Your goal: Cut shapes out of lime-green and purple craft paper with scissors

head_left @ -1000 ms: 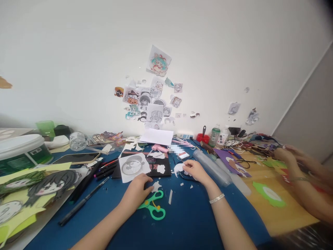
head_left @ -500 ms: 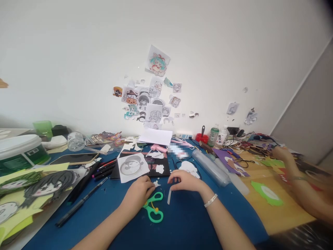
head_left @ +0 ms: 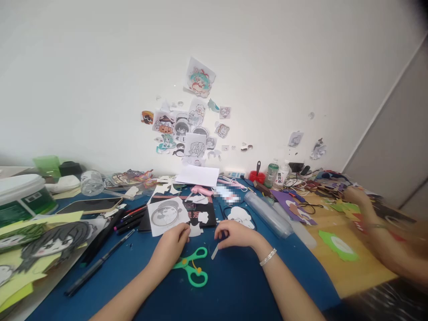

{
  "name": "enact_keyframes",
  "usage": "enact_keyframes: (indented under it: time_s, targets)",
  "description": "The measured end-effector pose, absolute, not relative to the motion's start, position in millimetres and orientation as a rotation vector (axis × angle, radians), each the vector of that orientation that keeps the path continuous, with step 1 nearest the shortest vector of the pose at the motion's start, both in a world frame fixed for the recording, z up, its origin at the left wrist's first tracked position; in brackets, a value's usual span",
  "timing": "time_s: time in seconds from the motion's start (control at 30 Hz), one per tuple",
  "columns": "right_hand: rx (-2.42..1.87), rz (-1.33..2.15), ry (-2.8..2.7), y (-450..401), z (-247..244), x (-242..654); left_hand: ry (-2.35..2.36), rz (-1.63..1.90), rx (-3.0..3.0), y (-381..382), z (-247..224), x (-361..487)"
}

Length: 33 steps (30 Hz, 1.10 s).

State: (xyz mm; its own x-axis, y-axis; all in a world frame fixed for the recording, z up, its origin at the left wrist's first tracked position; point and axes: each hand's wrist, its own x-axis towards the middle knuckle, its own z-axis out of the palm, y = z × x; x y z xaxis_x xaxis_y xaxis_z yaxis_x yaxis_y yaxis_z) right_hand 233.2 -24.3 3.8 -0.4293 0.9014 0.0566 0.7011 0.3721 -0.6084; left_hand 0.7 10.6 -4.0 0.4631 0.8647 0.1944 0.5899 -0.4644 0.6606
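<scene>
My left hand point(head_left: 172, 247) rests with curled fingers beside a white paper scrap point(head_left: 196, 229); what its fingertips grip, if anything, is hidden. Under and right of its wrist lie green scissors point(head_left: 197, 268), blades partly covered by the hand. My right hand point(head_left: 232, 234) has bent fingers closed on a narrow white strip point(head_left: 214, 253) that hangs down over the blue mat point(head_left: 240, 285). Behind my left hand a paper with a round grey drawing point(head_left: 167, 215) lies partly on a black book point(head_left: 207, 208). White cutouts point(head_left: 240, 216) lie beyond my right hand.
Pens point(head_left: 129, 223) and a phone point(head_left: 90, 205) lie left, near a white-lidded tub point(head_left: 25, 198). A clear plastic roll point(head_left: 267, 215) is right. Another person's arm point(head_left: 377, 232) reaches over the wooden table point(head_left: 354, 281). Bottles point(head_left: 272, 173) stand by the wall.
My left hand has pulled back slightly left, uncovering more of the scissors and the white scrap. The strip at my right hand is now tilted more. The view has shifted a little.
</scene>
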Motion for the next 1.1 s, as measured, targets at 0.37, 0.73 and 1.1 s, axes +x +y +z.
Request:
enact_keyframes:
  time_s: [0.37,0.73,1.1]
  targets:
    - [-1.478,0.682,-2.075,-21,0,238,1.17,0.719,2.167,13,-9,1]
    - [-1.448,0.717,-1.769,-17,-4,222,1.122,0.752,2.12,11,-10,4]
    - [-1.475,0.652,-1.883,-23,8,242,1.044,0.67,2.034,3,-10,8]
